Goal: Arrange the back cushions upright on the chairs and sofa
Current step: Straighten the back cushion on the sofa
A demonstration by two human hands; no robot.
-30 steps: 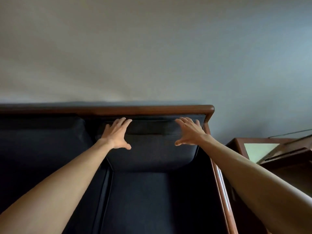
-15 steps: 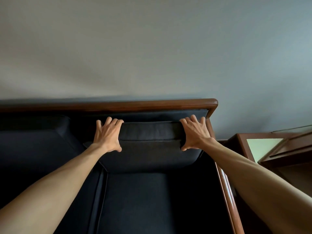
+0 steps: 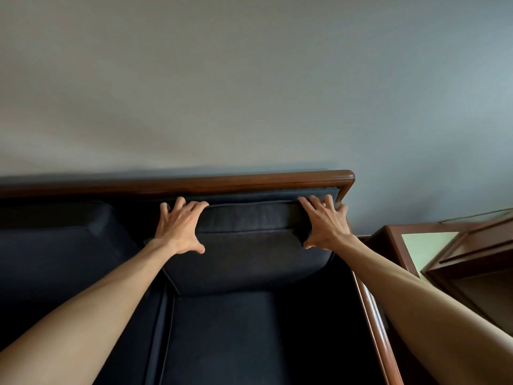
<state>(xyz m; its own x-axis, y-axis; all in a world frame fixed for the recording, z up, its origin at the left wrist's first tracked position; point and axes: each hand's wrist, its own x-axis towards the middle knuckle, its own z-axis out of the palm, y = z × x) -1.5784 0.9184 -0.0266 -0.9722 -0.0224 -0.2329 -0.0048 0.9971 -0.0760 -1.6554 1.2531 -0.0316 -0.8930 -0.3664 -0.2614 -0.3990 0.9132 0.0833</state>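
A dark navy back cushion (image 3: pixel 249 245) stands upright at the right end of the sofa, its top just under the wooden back rail (image 3: pixel 222 182). My left hand (image 3: pixel 179 226) grips its upper left corner, fingers over the top edge and thumb on the front face. My right hand (image 3: pixel 326 225) grips the upper right corner the same way, close to the rail's corner. A second dark cushion (image 3: pixel 55 245) leans against the sofa back on the left. The dark seat cushion (image 3: pixel 249 337) lies below.
The sofa's wooden right armrest (image 3: pixel 374 323) runs down toward the frame's bottom edge. A brown wooden side table with a pale glass top (image 3: pixel 424 245) stands right of the sofa. A plain grey wall (image 3: pixel 249 93) rises directly behind the sofa back.
Both hands went from hovering open near the cushion's top to gripping its upper corners. The cushion's top has come back closer to the wooden rail.
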